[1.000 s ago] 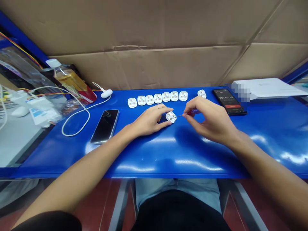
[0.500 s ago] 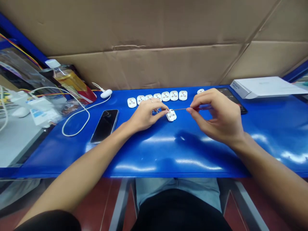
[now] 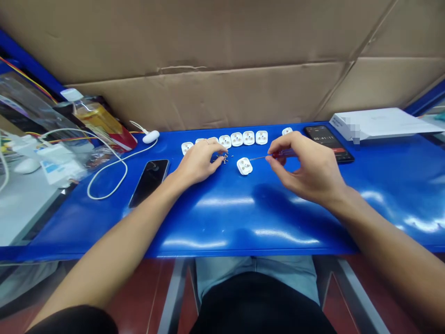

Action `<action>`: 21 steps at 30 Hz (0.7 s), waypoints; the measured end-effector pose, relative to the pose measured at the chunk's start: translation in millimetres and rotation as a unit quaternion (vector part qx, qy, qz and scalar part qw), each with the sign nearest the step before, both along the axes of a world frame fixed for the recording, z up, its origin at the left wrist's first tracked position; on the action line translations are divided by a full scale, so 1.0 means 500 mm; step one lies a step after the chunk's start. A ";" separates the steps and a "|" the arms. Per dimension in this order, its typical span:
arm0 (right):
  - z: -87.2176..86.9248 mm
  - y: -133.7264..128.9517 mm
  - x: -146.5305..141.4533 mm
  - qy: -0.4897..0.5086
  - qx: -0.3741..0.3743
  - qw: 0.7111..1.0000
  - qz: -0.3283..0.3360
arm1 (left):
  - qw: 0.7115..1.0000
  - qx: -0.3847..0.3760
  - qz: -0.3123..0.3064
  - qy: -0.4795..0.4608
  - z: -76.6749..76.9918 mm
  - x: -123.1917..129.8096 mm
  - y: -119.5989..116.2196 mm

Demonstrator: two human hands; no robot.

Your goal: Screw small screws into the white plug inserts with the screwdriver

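A red-handled screwdriver (image 3: 277,154) is held in my right hand (image 3: 309,169), its thin shaft pointing left. Its tip is close to a white square plug part (image 3: 244,166) lying on the blue table (image 3: 222,218). My left hand (image 3: 200,160) is over a small pile of screws (image 3: 225,158), thumb and forefinger apart at the pile; no screw shows clearly between them. Behind, several similar white parts stand in a row (image 3: 249,138), the left ones partly hidden by my left hand. Another white part (image 3: 287,131) is further right, behind my right hand.
A dark phone (image 3: 149,182) and a white cable (image 3: 121,160) lie at left, near a tilted bottle (image 3: 100,121). At right are a phone with a lit timer (image 3: 328,139) and a white box (image 3: 378,124). Cardboard (image 3: 243,97) stands behind.
My left hand has moved left, from the white part to the screws. My right hand still holds the screwdriver, slightly further left. More of the screw pile shows.
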State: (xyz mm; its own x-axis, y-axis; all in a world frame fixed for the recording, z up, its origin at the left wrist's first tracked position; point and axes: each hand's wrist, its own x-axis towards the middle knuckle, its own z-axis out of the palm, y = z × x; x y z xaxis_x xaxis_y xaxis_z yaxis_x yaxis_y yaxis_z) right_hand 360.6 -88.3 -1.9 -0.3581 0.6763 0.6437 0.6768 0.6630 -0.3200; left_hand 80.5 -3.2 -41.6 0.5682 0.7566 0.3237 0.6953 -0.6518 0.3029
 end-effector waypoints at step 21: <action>-0.005 0.006 -0.001 0.006 0.013 1.000 0.002 | 0.994 -0.010 -0.033 0.102 0.010 0.012 -0.019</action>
